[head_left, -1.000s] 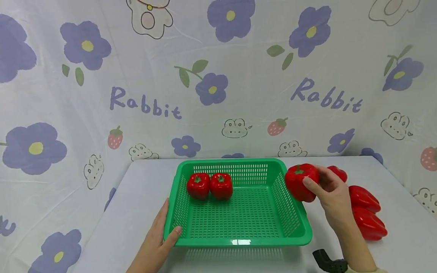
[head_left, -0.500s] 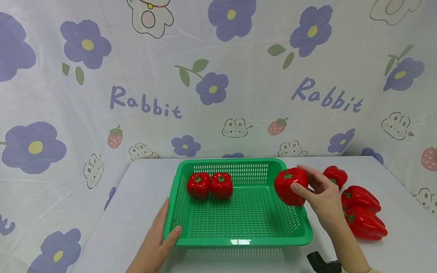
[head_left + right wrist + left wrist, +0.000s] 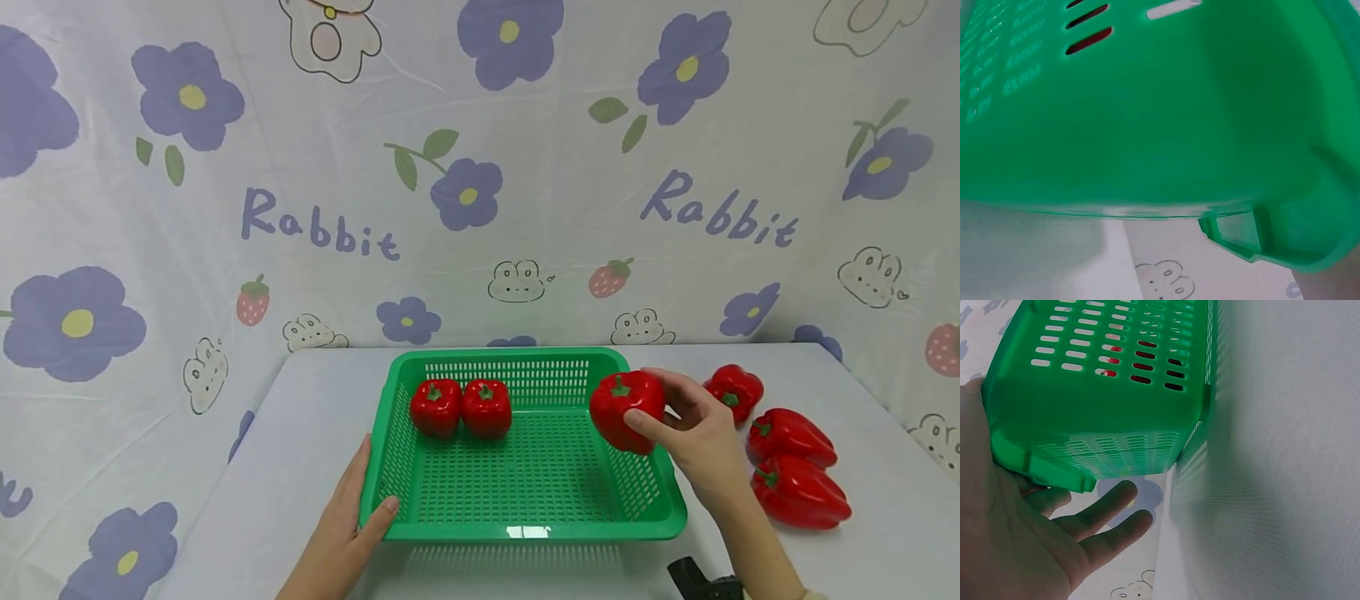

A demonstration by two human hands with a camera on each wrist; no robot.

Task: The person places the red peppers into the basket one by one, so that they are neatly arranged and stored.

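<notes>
A green plastic basket [image 3: 517, 532] sits on the white table, two red bell peppers [image 3: 461, 408] side by side at its back left. At the basket's left rim, my left hand [image 3: 347, 521] holds on with the thumb over the edge and the fingers outside; the left wrist view shows several fingers [image 3: 1105, 512] spread below the basket's lip. My right hand [image 3: 697, 429] grips another red bell pepper [image 3: 618, 400], stem up, above the basket's right end. In the right wrist view the basket wall [image 3: 1147, 125] fills most of the picture, hiding the held pepper.
On the table right of the basket lie three more red bell peppers, one at the back [image 3: 738, 392], one in the middle [image 3: 797, 437] and one in front [image 3: 802, 493]. Behind the table hangs a flower-patterned cloth [image 3: 525, 208].
My right hand has carried its bell pepper left, from the basket's right rim to just inside it. The peppers on the right are now less hidden. My left hand has stayed put.
</notes>
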